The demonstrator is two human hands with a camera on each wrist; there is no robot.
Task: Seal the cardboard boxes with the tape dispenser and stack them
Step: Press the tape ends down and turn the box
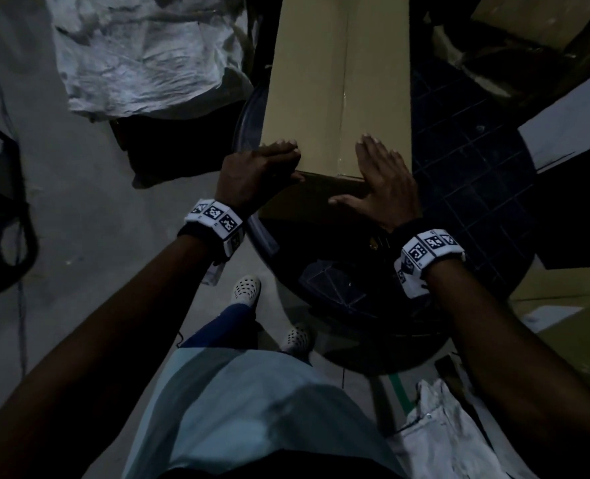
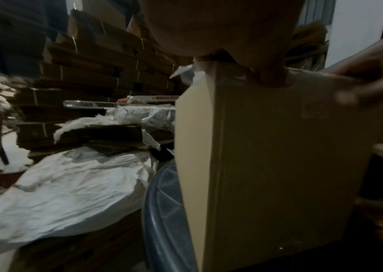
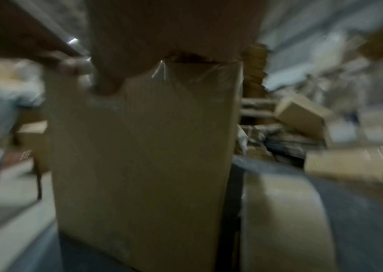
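Note:
A long tan cardboard box (image 1: pixel 321 81) lies on a dark round table (image 1: pixel 466 188), its near end toward me. Clear tape (image 1: pixel 344 98) runs along the top seam and folds over the near edge. My left hand (image 1: pixel 291 160) rests on the near left corner, fingers flat on top and thumb on the near face. My right hand (image 1: pixel 366 171) presses flat on the top near the right corner, thumb spread onto the near face. The wrist views show the box's near face (image 2: pixel 278 156) (image 3: pixel 143 156) below each palm. I see no tape dispenser clearly.
A crumpled white sack (image 1: pixel 141 53) lies on the floor to the left. More cardboard boxes sit at the top right (image 1: pixel 535 19) and lower right (image 1: pixel 562 305). Bundles of flat cardboard (image 2: pixel 92 73) are stacked behind. My feet (image 1: pixel 245 288) stand beside the table.

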